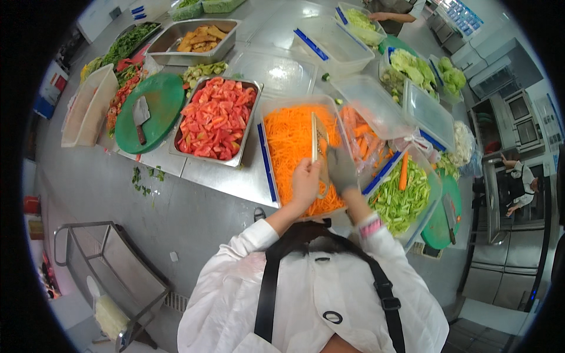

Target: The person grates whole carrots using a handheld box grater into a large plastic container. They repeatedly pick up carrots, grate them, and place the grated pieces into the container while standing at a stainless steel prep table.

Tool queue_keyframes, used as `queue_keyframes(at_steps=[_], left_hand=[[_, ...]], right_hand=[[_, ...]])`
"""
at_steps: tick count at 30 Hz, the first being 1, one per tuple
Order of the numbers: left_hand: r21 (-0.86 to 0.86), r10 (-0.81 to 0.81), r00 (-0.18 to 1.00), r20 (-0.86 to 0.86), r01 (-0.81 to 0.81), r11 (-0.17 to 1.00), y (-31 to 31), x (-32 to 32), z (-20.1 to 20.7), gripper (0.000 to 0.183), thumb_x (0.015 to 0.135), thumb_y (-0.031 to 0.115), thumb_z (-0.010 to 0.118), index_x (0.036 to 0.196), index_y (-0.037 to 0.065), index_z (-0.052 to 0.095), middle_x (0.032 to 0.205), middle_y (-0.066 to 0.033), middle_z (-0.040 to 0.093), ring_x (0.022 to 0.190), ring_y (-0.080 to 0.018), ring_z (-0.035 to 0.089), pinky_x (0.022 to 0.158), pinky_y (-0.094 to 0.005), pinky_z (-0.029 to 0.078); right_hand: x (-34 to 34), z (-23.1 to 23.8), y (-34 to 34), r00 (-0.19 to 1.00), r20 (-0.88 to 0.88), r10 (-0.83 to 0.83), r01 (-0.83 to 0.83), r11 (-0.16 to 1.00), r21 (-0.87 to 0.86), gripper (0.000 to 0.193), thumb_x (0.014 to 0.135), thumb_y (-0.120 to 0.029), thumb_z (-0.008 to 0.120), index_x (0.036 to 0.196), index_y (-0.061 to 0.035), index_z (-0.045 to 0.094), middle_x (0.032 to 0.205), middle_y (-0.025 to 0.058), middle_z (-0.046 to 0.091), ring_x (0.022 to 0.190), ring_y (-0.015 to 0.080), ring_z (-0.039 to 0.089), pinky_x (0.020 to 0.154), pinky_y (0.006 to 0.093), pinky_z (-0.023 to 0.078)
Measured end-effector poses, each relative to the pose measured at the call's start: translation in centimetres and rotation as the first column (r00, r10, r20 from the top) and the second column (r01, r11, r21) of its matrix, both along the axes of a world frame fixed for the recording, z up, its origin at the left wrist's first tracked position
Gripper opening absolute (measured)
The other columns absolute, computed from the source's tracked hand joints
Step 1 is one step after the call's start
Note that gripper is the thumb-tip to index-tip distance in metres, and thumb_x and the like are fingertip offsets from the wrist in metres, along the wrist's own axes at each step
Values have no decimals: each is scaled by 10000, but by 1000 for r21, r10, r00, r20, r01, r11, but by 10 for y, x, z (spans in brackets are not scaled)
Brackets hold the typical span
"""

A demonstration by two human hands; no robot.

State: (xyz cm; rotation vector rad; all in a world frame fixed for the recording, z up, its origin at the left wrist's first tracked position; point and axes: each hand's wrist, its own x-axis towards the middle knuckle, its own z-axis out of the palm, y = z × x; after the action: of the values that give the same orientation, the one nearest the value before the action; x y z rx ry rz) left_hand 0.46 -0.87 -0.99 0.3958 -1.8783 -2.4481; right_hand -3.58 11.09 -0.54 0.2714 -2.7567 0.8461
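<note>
A hand grater (316,132) with a light-coloured frame stands tilted over a clear plastic tub (275,200) filled with shredded carrot (288,135). My left hand (307,179) is closed around the grater's lower end. Against the grater's right side is my right hand (342,169), in a grey glove and smeared by motion. Its fingers and anything in them cannot be made out. Beside the tub, on the right, lies a bag of peeled carrots (364,138). A whole carrot (404,172) rests on chopped green vegetables (400,197) in another clear tub.
Left of me is a steel pan of cut tomatoes (215,120). A green cutting board (156,103) with a cleaver (141,112) lies beyond it. Another board (435,229) with a knife (450,217) is at right. Across the table, a person (397,12) stands near lettuce tubs (359,26).
</note>
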Motion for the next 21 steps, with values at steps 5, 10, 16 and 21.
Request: queue_keyframes(at_steps=[5, 10, 16, 21], left_hand=[[11, -49, 996, -77, 50, 999, 14, 14, -4, 194, 924, 190, 519, 839, 20, 558, 701, -11, 545, 562, -46, 448, 488, -217, 361], [6, 59, 997, -51, -58, 998, -6, -4, -4, 191, 925, 200, 524, 838, 31, 545, 647, 22, 485, 511, -42, 414, 436, -215, 324], [63, -60, 998, -21, 61, 996, 10, 16, -1, 185, 929, 199, 524, 821, 50, 529, 620, 36, 452, 476, -38, 377, 411, -205, 297], [112, 74, 997, -36, -70, 991, -11, -5, -6, 172, 927, 181, 527, 824, 43, 533, 636, 33, 462, 480, -40, 376, 414, -204, 295]], right_hand=[[-66, 12, 12, 918, 376, -125, 185, 975, -127, 291, 900, -235, 477, 1045, -16, 601, 974, 203, 624, 938, 317, 605, 797, 381, 453], [17, 25, -14, 964, 261, 57, -17, 988, -152, 279, 905, -232, 461, 1002, -6, 592, 954, 215, 617, 900, 344, 597, 773, 398, 454], [-75, 5, 1, 966, 250, -68, 116, 976, -185, 275, 909, -228, 488, 1063, -13, 564, 954, 182, 615, 828, 244, 612, 720, 328, 464], [-1, 28, -5, 932, 325, 162, -50, 943, -328, 231, 882, -189, 514, 1046, -27, 522, 958, 148, 585, 859, 247, 586, 749, 342, 451]])
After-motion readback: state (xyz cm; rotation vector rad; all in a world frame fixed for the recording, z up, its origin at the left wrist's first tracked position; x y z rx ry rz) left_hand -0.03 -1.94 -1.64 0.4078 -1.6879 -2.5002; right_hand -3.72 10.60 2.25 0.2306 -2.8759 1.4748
